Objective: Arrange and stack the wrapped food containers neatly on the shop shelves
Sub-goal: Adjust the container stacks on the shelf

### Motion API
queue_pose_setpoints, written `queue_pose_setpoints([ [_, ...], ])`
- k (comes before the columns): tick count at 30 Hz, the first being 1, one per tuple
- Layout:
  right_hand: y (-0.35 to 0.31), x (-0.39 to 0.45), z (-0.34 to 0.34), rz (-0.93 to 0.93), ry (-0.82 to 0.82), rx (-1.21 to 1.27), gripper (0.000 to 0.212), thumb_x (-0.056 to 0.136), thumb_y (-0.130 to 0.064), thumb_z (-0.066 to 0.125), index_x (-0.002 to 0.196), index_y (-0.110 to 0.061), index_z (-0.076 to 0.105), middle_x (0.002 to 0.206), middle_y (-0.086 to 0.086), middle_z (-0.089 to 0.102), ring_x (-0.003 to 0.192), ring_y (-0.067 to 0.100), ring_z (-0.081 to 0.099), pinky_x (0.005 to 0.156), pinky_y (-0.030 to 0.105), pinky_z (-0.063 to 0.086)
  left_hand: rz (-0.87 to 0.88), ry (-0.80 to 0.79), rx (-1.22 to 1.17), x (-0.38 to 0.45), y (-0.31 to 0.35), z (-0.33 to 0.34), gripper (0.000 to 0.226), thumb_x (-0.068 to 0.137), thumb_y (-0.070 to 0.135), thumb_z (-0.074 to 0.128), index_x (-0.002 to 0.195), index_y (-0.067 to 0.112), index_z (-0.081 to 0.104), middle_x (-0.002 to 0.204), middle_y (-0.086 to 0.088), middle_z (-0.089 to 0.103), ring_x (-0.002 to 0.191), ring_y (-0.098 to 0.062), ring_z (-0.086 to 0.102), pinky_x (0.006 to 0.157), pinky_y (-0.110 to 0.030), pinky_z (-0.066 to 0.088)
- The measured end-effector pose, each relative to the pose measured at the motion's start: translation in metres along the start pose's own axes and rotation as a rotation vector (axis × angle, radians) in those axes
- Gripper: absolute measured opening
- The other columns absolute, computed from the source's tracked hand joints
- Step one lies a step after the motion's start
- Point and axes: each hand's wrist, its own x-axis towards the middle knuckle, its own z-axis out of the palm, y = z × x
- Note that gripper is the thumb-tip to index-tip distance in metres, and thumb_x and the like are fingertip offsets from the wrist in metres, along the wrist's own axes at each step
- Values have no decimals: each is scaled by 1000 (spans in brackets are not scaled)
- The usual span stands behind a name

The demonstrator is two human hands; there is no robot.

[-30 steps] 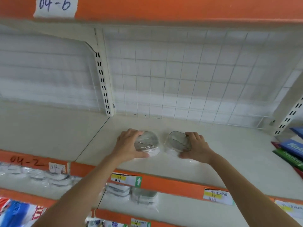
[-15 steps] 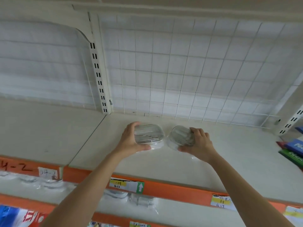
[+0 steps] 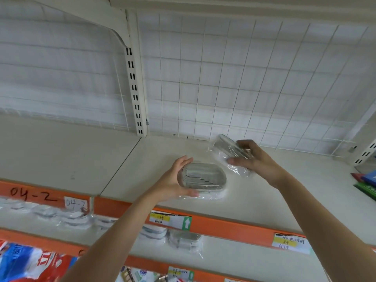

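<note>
Head view: left hand [image 3: 173,180] gripped one wrapped container [image 3: 201,177] resting flat on the shelf [image 3: 264,200], long axis left–right; right hand [image 3: 256,159] clasped a second container [image 3: 230,146], tilted, raised just far-right of it, probably for stacking.

Bare shelf [image 3: 61,159] left; books [image 3: 366,183] far right.

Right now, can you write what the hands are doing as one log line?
left hand: holding wrapped container on shelf | right hand: second wrapped container lifted, tilted | stacked: not yet
</note>
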Motion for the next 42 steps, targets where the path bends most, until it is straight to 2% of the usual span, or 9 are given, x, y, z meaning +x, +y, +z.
queue_pose_setpoints([
  [3, -21, -2, 12, -127, -195, -212, 73, 62, -38, 86, 124, -33, 46, 116, -16, 51, 102, -3, 52, 74, 15, 43, -5, 14, -40, -1, 1, 1, 117, 57, 29, 91, 147, 25, 16, 145, 13, 35, 133, -7, 38, 111, -34, 35],
  [7, -30, 3, 29, -324, -226, -460, 78, 66, -35, 84, 131, -29, 41, 117, -20, 42, 114, 5, 35, 90, 21, 31, 16, 24, -26, -2, 3, 3, 106, 58, 31, 90, 136, 33, 19, 133, 16, 41, 125, -9, 46, 98, -25, 46],
  [17, -8, 14, 45, -275, -301, -496, 80, 70, -37, 81, 135, -34, 34, 123, -20, 34, 119, 11, 27, 93, 26, 26, 3, 26, -41, -4, 7, 0, 112, 57, 29, 89, 141, 20, 16, 131, 15, 40, 125, -7, 43, 104, -24, 40],
  [22, -11, 15, 46, -258, -318, -576, 84, 71, -41, 79, 139, -34, 30, 130, -14, 29, 123, 18, 25, 96, 28, 26, 2, -58, -145, -8, 10, -4, 91, 64, 23, 81, 136, 26, 25, 129, 15, 45, 112, 15, 48, 88, -9, 44],
  [25, -12, 15, 46, -246, -317, -635, 91, 71, -43, 79, 143, -36, 24, 141, -9, 21, 131, 22, 21, 106, 30, 23, 10, -18, -157, -9, 11, -7, 83, 67, 28, 84, 133, 24, 34, 127, 10, 52, 109, 10, 54, 85, -12, 47],
  [28, -8, 8, 47, -244, -267, -515, 102, 69, -37, 82, 147, -39, 16, 145, -9, 15, 135, 19, 22, 112, 34, 27, 26, 50, -129, -11, 11, -5, 80, 60, 36, 88, 125, 28, 41, 125, 7, 55, 109, 5, 57, 84, -14, 49],
  [32, 21, -11, 36, -32, -236, -30, 118, 72, -18, 80, 150, -32, -8, 153, -13, 9, 136, 5, 20, 111, 30, 30, 35, 78, -33, -11, 10, -3, 75, 54, 53, 81, 118, 38, 46, 124, 11, 57, 111, 0, 57, 94, -24, 49],
  [36, 40, -22, 34, -47, -333, 82, 98, 76, -6, 75, 149, -28, 13, 146, -10, 36, 127, 6, 45, 100, 25, 45, 38, 74, 9, -10, 9, -3, 92, 55, 56, 81, 132, 23, 44, 129, 5, 54, 118, -10, 54, 102, -40, 46],
  [42, 50, -17, 51, -65, -101, -27, 78, 73, -15, 80, 135, -31, 37, 111, -13, 64, 95, -2, 63, 84, 12, 49, 43, 102, 67, -14, 14, -2, 82, 52, 61, 77, 124, 34, 48, 125, 10, 57, 113, -2, 56, 100, -32, 47],
])
